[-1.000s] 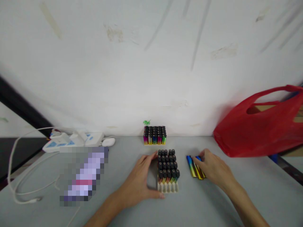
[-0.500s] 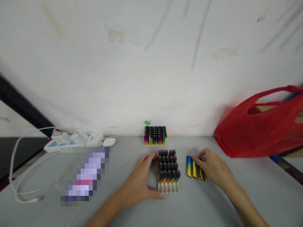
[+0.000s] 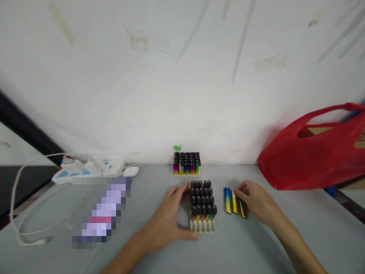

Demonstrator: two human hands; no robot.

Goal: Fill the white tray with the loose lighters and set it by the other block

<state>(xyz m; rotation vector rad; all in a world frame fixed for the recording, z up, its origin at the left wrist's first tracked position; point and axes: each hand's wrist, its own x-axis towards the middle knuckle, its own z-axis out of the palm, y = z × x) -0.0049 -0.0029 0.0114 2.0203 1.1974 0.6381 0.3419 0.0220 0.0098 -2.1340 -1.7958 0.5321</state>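
Left hand frames the near tray, right hand rests over metallic pieces

At your far left, a white cable [image 3: 11, 208] loops over the grey table [image 3: 148, 262] by a power strip [image 3: 110, 166]; in front of the strip lies a pixelated purplish object [image 3: 110, 205]. Your left hand [image 3: 168, 219] has thumb and fingers spread wide, tips at the near and far left corners of the pale near tray [image 3: 202, 230]. Upright black-topped pieces [image 3: 202, 199] fill four rows; pale slots show at its near end. Behind it, a second block [image 3: 186, 164] stands by the wall. Right of the tray, three shiny metallic pieces [image 3: 227, 201] lie side by side under your right hand's [image 3: 258, 199] fingertips; you can't tell whether they pinch one. A red bag [image 3: 308, 160] sits far right.
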